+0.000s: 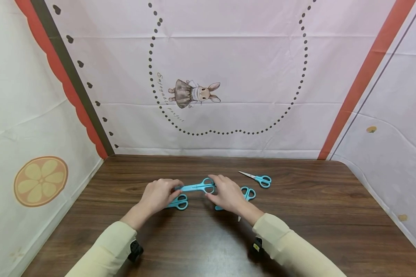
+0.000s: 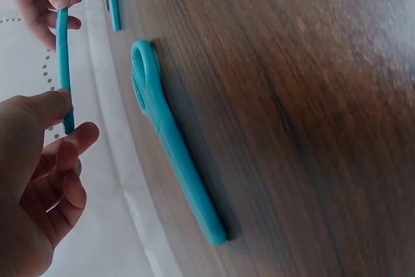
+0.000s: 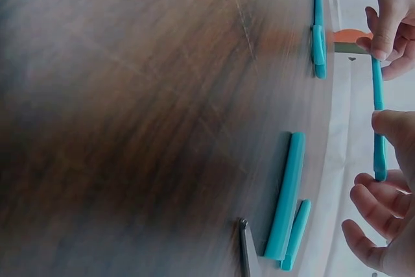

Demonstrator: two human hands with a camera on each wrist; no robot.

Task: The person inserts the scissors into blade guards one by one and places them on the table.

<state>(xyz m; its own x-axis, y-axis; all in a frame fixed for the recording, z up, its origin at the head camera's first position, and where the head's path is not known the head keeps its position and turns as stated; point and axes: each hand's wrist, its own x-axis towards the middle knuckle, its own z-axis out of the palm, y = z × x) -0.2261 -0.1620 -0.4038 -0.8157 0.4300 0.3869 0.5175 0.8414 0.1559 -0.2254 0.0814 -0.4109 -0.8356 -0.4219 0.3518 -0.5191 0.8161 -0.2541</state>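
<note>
Pinching a pair of sheathed turquoise scissors (image 1: 193, 187) at the middle of the frame, the left hand (image 1: 159, 193) grips its covered blade end and the right hand (image 1: 227, 192) its handle end, holding it above the wood-grain counter (image 1: 319, 215). Just below the left hand lies a second sheathed pair (image 1: 182, 202). Around the right hand are a partly hidden third pair (image 1: 253, 193) and a turquoise sheath (image 1: 218, 208); right of centre, a bare-bladed pair (image 1: 264, 181) points left.
</note>
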